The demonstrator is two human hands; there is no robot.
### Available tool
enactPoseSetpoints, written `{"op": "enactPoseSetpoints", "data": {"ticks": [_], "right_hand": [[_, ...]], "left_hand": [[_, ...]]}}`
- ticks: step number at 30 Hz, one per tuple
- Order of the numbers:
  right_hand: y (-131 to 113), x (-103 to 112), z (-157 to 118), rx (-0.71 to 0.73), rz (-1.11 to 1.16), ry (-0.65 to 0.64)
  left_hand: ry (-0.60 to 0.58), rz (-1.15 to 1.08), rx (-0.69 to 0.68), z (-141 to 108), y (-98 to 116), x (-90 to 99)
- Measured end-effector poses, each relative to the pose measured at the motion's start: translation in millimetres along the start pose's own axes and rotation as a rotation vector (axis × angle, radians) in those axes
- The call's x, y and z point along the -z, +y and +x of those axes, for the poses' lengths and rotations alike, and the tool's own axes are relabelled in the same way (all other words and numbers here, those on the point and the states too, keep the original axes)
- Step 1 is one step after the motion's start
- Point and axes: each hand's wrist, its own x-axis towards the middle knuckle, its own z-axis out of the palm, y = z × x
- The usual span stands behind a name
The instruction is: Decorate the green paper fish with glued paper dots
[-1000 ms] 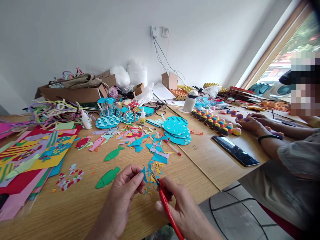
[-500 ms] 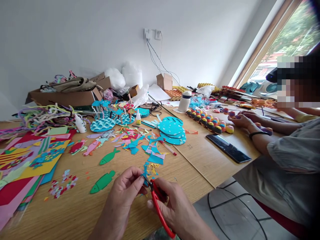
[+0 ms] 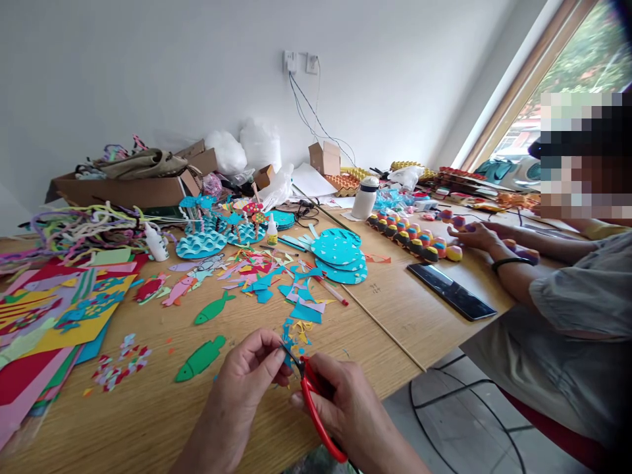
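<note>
Red-handled scissors (image 3: 316,416) are in my right hand (image 3: 345,401), their dark blades pointing up and left toward the fingertips of my left hand (image 3: 254,368). My left thumb and fingers are pinched on a small piece of blue paper (image 3: 287,356), mostly hidden by the fingers and blades. Just beyond both hands lie blue and yellow paper scraps (image 3: 301,332). Two green paper fish, one (image 3: 201,359) close to my left hand and another (image 3: 214,309) farther back, rest flat on the wooden table (image 3: 133,434).
Blue discs (image 3: 340,257), a wooden stick (image 3: 385,326) and a black phone (image 3: 450,291) lie to the right. Colored paper sheets (image 3: 44,329) cover the left side. At the right, a person's hands (image 3: 476,236) hold colored balls. A white bottle (image 3: 365,197) stands behind.
The scissor blades look closer together, and less blue paper shows at my left fingertips. Both hands remain in nearly the same place. The view has shifted slightly.
</note>
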Motion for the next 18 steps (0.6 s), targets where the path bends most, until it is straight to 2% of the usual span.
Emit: {"op": "enactPoseSetpoints", "data": {"ticks": [9, 14, 18], "right_hand": [[4.7, 1.1, -0.8, 0.005, -0.013, 0.013], [6.1, 0.1, 0.0, -0.031, -0.02, -0.006], [6.2, -0.3, 1.1, -0.063, -0.034, -0.019]], "left_hand": [[0.027, 0.053, -0.023, 1.7, -3.3, 1.3], [-0.022, 0.129, 0.001, 3.0, -5.6, 1.2], [-0.021, 0.089, 0.01, 3.7, -7.0, 1.0]]}}
